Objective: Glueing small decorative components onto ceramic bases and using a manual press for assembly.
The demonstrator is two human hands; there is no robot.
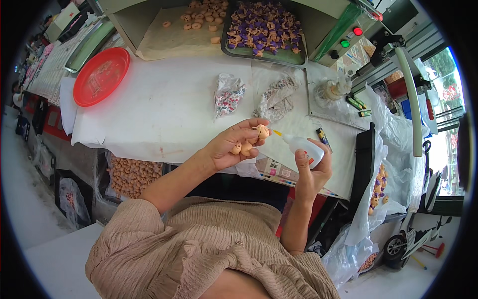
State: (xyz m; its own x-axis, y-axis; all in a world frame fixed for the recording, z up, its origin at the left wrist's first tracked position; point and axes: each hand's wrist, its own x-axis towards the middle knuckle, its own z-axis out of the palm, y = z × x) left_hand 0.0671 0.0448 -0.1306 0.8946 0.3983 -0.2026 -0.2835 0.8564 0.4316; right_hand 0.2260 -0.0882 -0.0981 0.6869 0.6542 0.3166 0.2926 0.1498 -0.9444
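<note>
Several small peach-coloured doll heads [246,148] are gathered in my left hand [226,144], its fingers curled round them. One doll head [263,131] is pinched between thumb and fingertips. My right hand [314,172] grips a white squeeze bottle [304,148], tilted with its yellow nozzle [278,133] pointing at the pinched head. Whether the tip touches the head, I cannot tell. Beyond my hands, a crumpled floral cloth [229,95] and a greyish crumpled cloth [277,98] lie on the white-covered table [164,109].
A red round tray [102,76] stands at the left. At the back, a dark tray [304,59] holds purple-and-peach figure parts, beside loose peach heads [198,22]. Batteries [323,138] lie right of the bottle. A black bin [362,159] with plastic sheeting stands at the right edge.
</note>
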